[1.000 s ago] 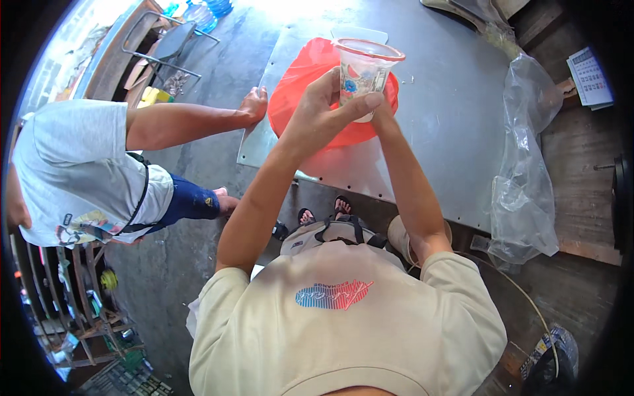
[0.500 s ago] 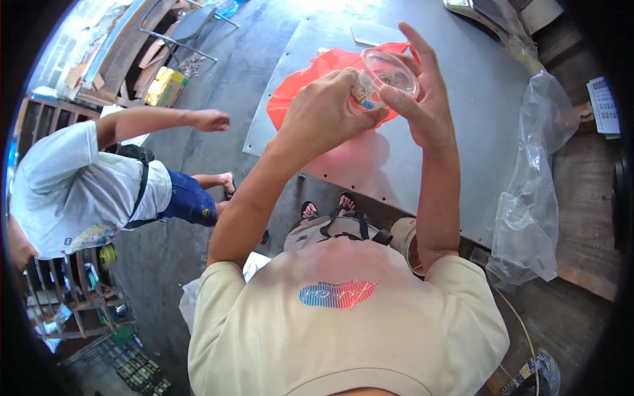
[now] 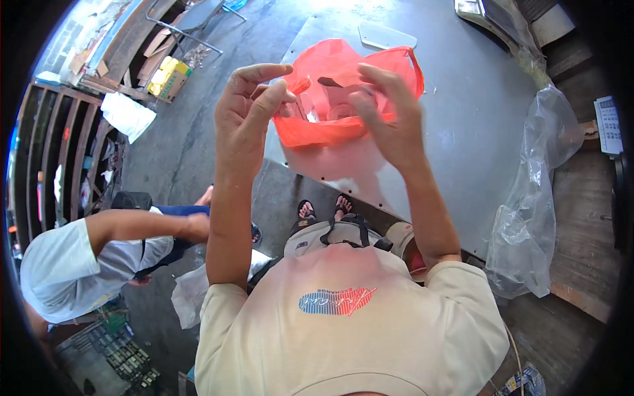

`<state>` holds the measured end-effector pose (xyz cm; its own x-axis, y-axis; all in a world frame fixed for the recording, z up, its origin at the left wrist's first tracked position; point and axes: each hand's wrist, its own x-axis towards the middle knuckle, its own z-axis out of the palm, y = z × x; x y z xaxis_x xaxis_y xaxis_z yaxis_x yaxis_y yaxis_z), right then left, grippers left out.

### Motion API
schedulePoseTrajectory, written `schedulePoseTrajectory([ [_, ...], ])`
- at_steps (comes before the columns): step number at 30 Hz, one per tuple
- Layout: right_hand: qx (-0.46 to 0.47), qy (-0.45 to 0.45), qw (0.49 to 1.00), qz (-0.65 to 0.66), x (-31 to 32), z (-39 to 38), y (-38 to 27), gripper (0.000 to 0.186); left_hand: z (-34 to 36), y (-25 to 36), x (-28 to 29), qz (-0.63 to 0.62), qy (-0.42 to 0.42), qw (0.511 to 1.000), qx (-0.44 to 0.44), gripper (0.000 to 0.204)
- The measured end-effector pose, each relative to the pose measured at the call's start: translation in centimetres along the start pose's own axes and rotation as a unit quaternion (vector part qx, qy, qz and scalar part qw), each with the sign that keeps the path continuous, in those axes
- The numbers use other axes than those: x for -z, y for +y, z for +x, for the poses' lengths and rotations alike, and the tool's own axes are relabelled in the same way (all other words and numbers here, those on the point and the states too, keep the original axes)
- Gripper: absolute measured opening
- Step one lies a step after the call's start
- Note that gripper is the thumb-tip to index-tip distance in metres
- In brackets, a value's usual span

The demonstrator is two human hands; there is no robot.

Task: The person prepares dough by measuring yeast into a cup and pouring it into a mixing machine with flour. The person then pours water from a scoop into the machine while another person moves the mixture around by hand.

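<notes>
My left hand [image 3: 249,109] and my right hand [image 3: 389,115] are raised in front of me, close together. Between them is a clear plastic cup [image 3: 323,109], tilted and hard to make out against what lies behind it. My left thumb and forefinger pinch its rim. My right fingertips curl against its other side. Behind the hands, an orange-red plastic bag [image 3: 343,63] lies open on a grey metal table [image 3: 475,119].
A crumpled clear plastic bag [image 3: 531,218] hangs over the table's right edge. A flat white piece [image 3: 386,36] lies at the table's far side. Another person in a white shirt [image 3: 79,270] bends low at the left. A yellow box [image 3: 168,76] and wooden racks stand beyond.
The cup has come lower and tilted between my hands, and my right fingers have curled in toward it. The other person has pulled their arm back from the table and bent lower.
</notes>
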<state>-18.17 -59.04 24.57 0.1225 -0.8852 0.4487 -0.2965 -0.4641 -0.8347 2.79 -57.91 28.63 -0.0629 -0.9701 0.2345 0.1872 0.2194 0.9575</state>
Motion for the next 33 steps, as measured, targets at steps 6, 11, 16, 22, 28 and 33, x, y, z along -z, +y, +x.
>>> schedulePoseTrajectory([
  [6,0.174,0.227,0.904,-0.319,3.9,1.2,0.8,0.04,0.0,0.2,-1.0,-0.047,0.011,0.998,-0.038,0.021],
  [11,-0.055,0.043,0.991,0.117,3.8,2.5,0.5,0.046,1.7,-0.3,-2.6,-0.013,-0.013,0.999,-0.05,0.018],
  [16,-0.019,-0.125,0.947,0.296,0.2,4.8,-2.6,0.048,4.1,0.8,-5.2,0.047,-0.064,0.993,-0.093,0.025],
  [22,0.047,-0.219,0.901,0.37,-0.8,7.9,-1.8,0.039,4.3,3.2,-6.6,0.194,-0.158,0.951,-0.182,0.03],
  [28,-0.053,-0.195,0.937,0.285,-1.8,6.6,0.3,0.035,2.1,6.6,-6.3,0.307,-0.188,0.932,-0.05,0.039],
  [33,-0.106,-0.205,0.862,0.451,-2.3,6.5,-3.0,0.047,-0.1,4.3,-2.3,0.308,-0.155,0.928,-0.138,0.042],
])
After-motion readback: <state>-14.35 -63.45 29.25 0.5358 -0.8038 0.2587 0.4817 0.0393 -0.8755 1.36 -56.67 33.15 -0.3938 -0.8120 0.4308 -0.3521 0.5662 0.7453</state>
